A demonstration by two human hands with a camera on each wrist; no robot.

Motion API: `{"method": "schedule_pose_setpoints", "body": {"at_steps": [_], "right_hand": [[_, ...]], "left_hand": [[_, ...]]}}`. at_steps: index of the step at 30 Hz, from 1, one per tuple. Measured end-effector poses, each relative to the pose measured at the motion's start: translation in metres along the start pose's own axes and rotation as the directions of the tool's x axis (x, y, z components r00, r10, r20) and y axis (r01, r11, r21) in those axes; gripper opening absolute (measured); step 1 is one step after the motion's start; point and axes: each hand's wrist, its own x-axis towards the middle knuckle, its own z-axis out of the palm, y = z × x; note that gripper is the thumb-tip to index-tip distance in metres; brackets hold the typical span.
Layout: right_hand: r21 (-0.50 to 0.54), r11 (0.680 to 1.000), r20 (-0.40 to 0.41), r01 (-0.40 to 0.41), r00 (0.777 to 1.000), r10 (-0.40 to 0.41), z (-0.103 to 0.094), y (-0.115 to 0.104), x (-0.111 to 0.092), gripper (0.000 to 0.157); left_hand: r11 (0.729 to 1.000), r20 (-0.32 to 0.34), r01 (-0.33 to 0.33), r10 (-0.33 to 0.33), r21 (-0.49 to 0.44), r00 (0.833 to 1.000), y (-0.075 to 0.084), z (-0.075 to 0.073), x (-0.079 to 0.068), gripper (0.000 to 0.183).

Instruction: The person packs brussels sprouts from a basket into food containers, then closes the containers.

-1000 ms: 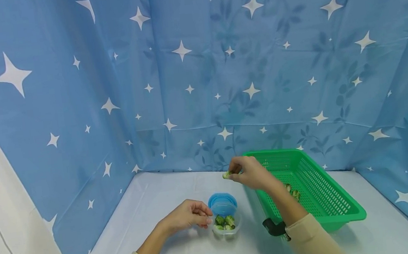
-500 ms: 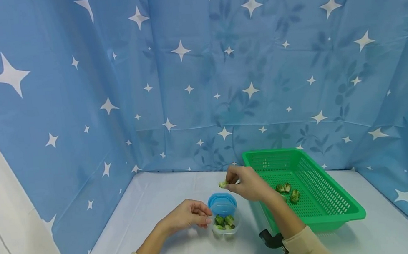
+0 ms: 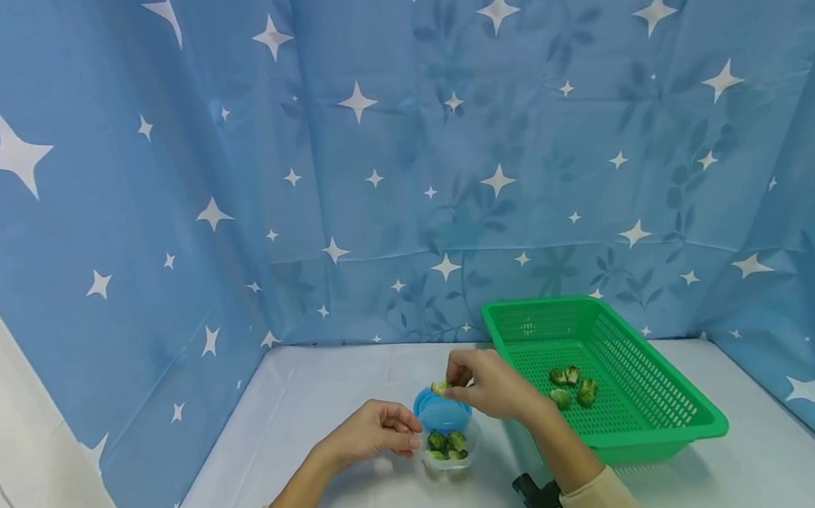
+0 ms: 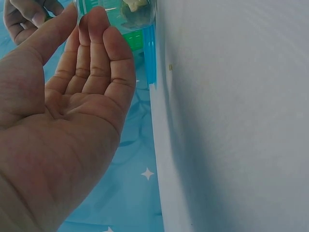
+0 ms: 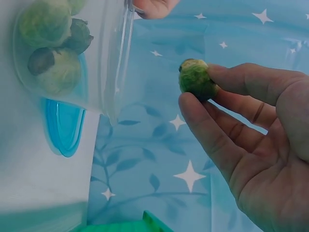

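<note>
My right hand [image 3: 496, 386] pinches a small Brussels sprout [image 5: 197, 79] between thumb and fingertips, above the blue lid of a small clear plastic container [image 3: 446, 461]. Several Brussels sprouts [image 3: 446, 442] lie inside this container. Its blue lid [image 3: 442, 412] stands out at the far side. At the container's left rim, my left hand [image 4: 79, 96] holds the edge with thumb and fingertips, the palm facing the container. In the right wrist view, a left fingertip [image 5: 157, 7] shows right at the rim.
A green perforated basket [image 3: 641, 353] stands on the right of the white table [image 3: 346, 378]. Several Brussels sprouts [image 3: 587, 391] lie on its floor. A blue star-patterned curtain [image 3: 402, 137] closes off the back and sides.
My right hand has moved from beside the basket left and toward me with the Brussels sprout, uncovering the sprouts in the basket. The left hand and container have stayed put.
</note>
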Motion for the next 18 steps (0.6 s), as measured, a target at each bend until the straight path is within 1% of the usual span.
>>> {"method": "schedule_pose_setpoints", "body": {"at_steps": [7,11,18], "right_hand": [[0.013,1.0,0.082,0.019,0.996,-0.02,0.004,-0.001,-0.001,0.015],[0.009,1.0,0.123,0.016,0.992,-0.017,0.007,0.002,-0.001,0.016],[0.013,1.0,0.156,0.013,0.988,-0.015,0.011,0.005,0.0,0.015]], "left_hand": [[1.0,0.01,-0.003,0.003,-0.008,1.0,0.0,0.0,0.0,0.032],[1.0,0.02,-0.006,0.006,-0.008,1.0,-0.001,0.0,0.0,0.031],[1.0,0.002,-0.007,0.007,-0.007,1.0,-0.001,0.001,0.001,0.029]]}}
